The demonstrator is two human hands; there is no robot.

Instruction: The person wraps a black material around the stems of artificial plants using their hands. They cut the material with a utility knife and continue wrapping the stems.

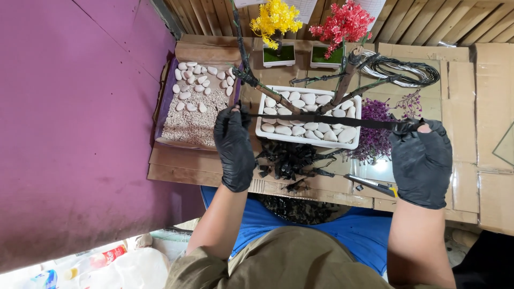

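Layout on cardboard work surface (460,64).
Pebble planter (308,140) sitting at centre; gravel tray (193,123) lying at left edge; two potted trees (308,37) standing behind planter; wire coil (401,72) lying back right; clippings pile (289,160) lying before planter.

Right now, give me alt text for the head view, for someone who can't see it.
Two black-gloved hands, left hand and right hand, stretch a black strip taut across bare brown branches standing in a white tray of pebbles on cardboard. Black scraps lie below.
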